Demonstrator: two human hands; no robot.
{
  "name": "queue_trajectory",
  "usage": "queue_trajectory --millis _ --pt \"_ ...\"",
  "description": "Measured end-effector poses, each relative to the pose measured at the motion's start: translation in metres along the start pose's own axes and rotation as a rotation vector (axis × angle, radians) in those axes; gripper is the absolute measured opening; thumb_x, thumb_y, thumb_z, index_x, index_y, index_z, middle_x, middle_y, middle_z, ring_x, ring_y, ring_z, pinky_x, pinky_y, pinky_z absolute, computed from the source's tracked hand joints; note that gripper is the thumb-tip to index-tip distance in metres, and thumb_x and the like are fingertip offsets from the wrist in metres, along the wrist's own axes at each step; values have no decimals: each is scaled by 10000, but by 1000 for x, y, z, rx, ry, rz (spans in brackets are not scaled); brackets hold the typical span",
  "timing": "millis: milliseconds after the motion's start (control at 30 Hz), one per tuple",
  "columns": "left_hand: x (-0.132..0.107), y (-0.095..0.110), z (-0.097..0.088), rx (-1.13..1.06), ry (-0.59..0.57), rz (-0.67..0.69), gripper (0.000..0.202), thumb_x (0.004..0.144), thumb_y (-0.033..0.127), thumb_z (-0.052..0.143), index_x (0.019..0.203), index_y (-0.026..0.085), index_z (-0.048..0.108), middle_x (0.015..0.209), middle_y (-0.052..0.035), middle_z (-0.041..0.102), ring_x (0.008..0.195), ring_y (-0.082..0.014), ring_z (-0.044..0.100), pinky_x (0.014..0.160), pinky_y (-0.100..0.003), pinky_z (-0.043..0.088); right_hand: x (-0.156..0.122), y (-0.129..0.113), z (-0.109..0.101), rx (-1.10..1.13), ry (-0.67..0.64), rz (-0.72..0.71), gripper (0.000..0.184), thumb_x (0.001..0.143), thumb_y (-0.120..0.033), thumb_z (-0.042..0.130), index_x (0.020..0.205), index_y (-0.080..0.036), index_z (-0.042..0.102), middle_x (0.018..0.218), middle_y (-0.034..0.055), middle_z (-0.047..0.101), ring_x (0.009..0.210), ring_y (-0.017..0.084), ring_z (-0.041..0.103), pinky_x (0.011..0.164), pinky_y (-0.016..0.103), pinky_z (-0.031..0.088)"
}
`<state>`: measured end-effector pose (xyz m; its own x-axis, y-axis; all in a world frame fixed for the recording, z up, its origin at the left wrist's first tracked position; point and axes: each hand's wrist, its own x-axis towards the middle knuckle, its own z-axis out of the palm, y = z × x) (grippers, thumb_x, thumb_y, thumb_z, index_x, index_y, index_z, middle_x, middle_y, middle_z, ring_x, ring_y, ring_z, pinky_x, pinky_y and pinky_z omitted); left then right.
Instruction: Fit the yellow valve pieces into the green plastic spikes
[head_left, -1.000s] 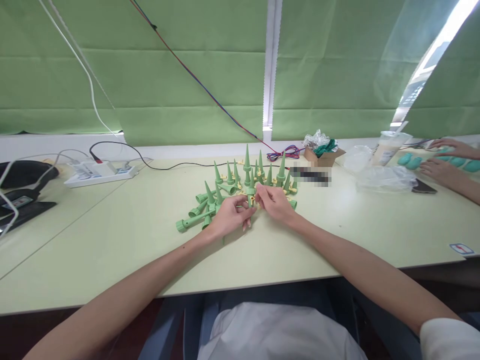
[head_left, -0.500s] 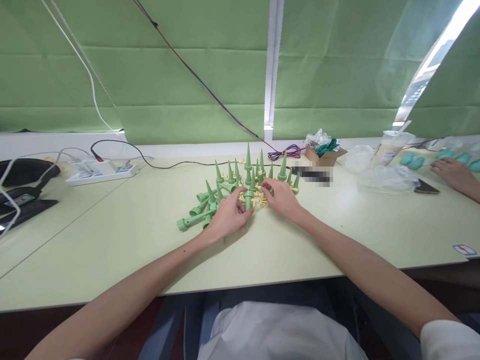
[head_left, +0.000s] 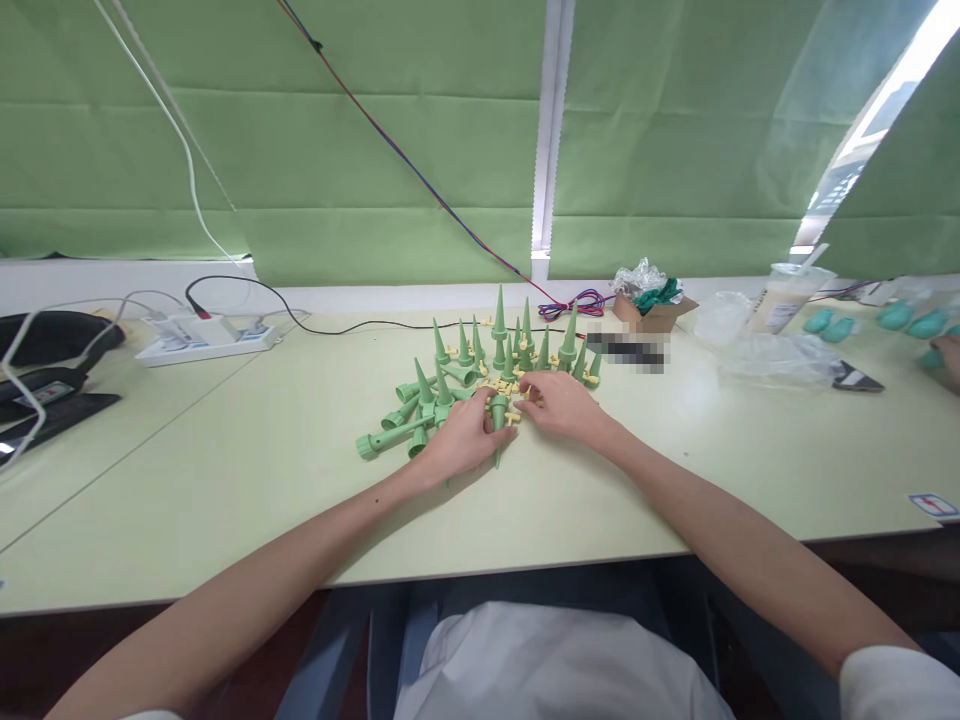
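A cluster of green plastic cone spikes [head_left: 501,345] stands and lies on the pale table [head_left: 225,470], with small yellow pieces [head_left: 504,385] scattered among them. My left hand [head_left: 463,440] is closed round one green spike [head_left: 498,428] held point down towards me. My right hand [head_left: 562,405] rests just right of it with fingertips pinched at the yellow pieces next to the spike's open end; what it pinches is too small to name. More spikes lie flat to the left [head_left: 394,430].
A white power strip [head_left: 202,335] with cables sits at the far left, with dark gear [head_left: 45,380] beyond it. A small cardboard box [head_left: 651,308], clear plastic bags [head_left: 772,355], a drink cup [head_left: 787,295] and teal items [head_left: 825,322] lie to the right. Another person's hand [head_left: 949,358] shows at the right edge.
Both my hands have dropped from holding the spike raised to lower over the table among the yellow pieces. The other person's hands have withdrawn towards the right edge.
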<state>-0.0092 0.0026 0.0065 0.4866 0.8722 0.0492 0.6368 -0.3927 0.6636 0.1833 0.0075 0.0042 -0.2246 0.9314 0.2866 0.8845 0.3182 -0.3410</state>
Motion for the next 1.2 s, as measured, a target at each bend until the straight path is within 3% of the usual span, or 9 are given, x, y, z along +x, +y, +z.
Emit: queue_trajectory --millis 133,367,667,833,967,1200 --pt "2 -3 2 40 32 21 519 833 436 623 1260 168 501 602 29 602 582 -205 605 532 -288 387 0 2 2 -6 -8 -21 21 840 -208 604 832 -193 616 834 40 697 775 195 602 607 279 332" --pt "4 -5 4 46 37 107 437 856 443 598 1201 177 568 594 20 604 581 -203 579 544 -290 371 1 7 7 25 1 -54 146 853 -137 580 723 -198 554 736 40 647 685 189 558 584 285 302" --pt "1 -2 0 12 92 132 447 895 439 551 1276 207 518 606 30 602 561 -189 564 555 -278 377 0 3 6 138 120 -18 148 987 -223 424 864 -204 506 776 41 640 650 181 538 602 278 326" --pt "-1 5 -3 -21 217 143 316 950 473 448 1048 207 588 704 10 617 562 -146 519 587 -267 375 -1 -3 6 257 184 -96 138 986 -235 407 875 -209 484 758 18 612 641 174 534 627 277 346" --pt "-1 9 -5 -87 294 159 383 977 494 382 828 193 566 716 3 589 589 -128 478 597 -262 375 -3 -8 8 355 205 -167 165 1002 -291 392 885 -215 480 767 10 609 635 163 534 654 272 374" --pt "-1 10 -5 -196 278 113 430 974 535 362 746 194 494 678 11 522 557 -119 445 538 -254 372 -7 -17 5 464 171 -213 208 1010 -366 395 892 -219 482 763 2 593 641 155 533 650 267 397"
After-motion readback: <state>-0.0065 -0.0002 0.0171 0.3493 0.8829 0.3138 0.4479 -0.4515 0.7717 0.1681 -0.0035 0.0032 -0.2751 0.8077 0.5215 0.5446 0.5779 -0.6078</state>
